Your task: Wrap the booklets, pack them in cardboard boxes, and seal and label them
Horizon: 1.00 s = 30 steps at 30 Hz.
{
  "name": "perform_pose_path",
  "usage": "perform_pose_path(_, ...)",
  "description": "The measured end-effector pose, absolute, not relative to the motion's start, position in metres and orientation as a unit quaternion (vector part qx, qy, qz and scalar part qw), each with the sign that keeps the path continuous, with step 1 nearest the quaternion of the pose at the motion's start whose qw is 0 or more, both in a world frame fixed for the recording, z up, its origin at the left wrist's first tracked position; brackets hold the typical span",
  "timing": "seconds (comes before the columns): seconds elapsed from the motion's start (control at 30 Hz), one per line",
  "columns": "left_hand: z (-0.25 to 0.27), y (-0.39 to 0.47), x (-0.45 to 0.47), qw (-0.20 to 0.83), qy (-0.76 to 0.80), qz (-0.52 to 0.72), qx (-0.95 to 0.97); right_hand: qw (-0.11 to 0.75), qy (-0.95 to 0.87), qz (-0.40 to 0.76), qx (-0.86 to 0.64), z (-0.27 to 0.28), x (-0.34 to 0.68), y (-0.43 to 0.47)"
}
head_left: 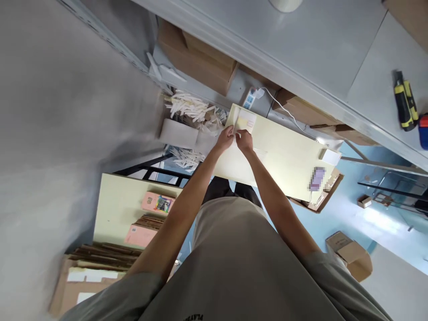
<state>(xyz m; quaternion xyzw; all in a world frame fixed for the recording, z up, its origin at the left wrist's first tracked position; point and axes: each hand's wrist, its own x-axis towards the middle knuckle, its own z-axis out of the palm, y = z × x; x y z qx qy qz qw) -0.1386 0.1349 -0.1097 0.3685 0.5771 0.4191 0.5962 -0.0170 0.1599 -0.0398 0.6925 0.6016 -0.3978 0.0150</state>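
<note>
Hands [225, 138] [244, 141] close together, arms [191, 192] [272, 192] outstretched

Left grip [226, 137], right grip [244, 140]: hold too small to tell; purple item [317, 179] blurred; white object [286, 4] cropped at top.

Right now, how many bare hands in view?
2: left hand and right hand, close together at the left end of the pale yellow worktop. No others visible.
</note>
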Motion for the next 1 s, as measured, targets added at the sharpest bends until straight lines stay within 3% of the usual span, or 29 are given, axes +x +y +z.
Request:
perform_pose_path(0.1,-0.09,0.099,-0.17,0.595,0.611,0.406,0.329,-0.027,0.608,-0.406,0.682,-0.027,-0.013,0.149)
perform_pose_path(0.3,-0.038,-0.027,-0.209,0.534,0.627,0.502,0.264,-0.172,0.648,-0.466,0.577,0.015,0.012,0.098)
perform_pose_path(0.43,-0.001,-0.128,-0.2,0.466,0.647,0.561,0.222,-0.203,0.674,-0.51,0.495,0.04,0.013,0.043)
perform_pose_path(0.77,0.067,-0.412,-0.135,0.265,0.765,0.58,0.09,-0.166,0.699,-0.609,0.336,0.06,-0.033,-0.132)
perform_pose_path(1.0,0.062,-0.567,-0.154,0.104,0.893,0.436,0.045,-0.063,0.713,-0.647,0.263,0.074,-0.043,-0.259)
